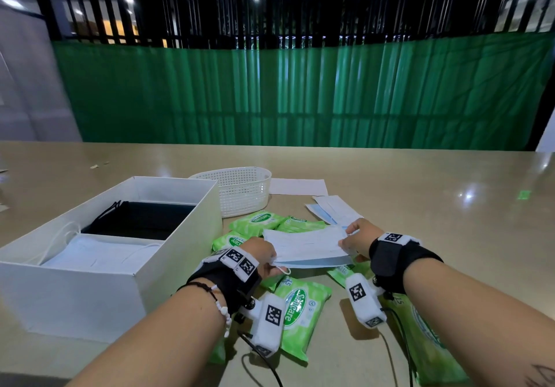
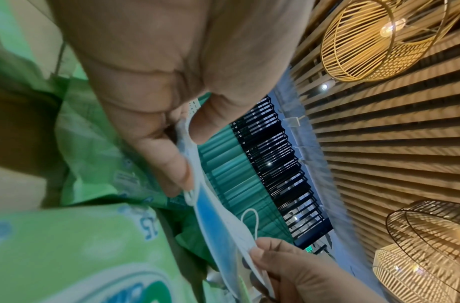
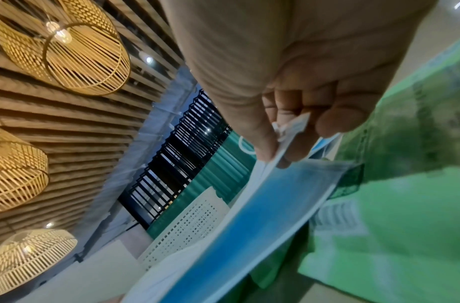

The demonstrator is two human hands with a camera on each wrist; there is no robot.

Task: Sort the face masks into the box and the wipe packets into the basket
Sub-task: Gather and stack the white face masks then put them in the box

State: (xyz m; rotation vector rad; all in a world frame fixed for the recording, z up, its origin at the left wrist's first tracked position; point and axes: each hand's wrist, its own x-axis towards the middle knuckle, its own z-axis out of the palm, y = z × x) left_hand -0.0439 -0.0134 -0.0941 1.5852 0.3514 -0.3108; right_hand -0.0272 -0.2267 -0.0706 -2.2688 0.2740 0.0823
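So I've got a mask [image 1: 309, 247] stretched between both hands, white side up, blue side down, held flat just above the pile of wipe packets [image 1: 295, 311]. My left hand [image 1: 261, 254] pinches the left end, thumb on top and fingers [image 2: 172, 164] curled under it, with an ear loop [image 1: 283, 270] poking out by my thumb. My right hand [image 1: 359, 236] pinches the right end the same way; the wrist view shows the edge squeezed between thumb and fingers [image 3: 330, 123], and it kinda looks like more than one layer in there, can't say for sure.

The packets are green, scattered on the tabletop [image 1: 420, 182] right under and around my hands, one near my left wrist, another along my right forearm. A couple more masks [image 1: 333, 209] lie flat just beyond my right hand.

The box [image 1: 180, 251] sits to my left, white, open on top, with black masks [image 1: 144, 218] in the far half and white masks [image 1: 99, 256] in the near half. The basket [image 1: 240, 194] is white and perforated, standing just behind the box's far right corner, touching or nearly so. A white sheet [image 1: 300, 186] lies flat beside the basket on its right.
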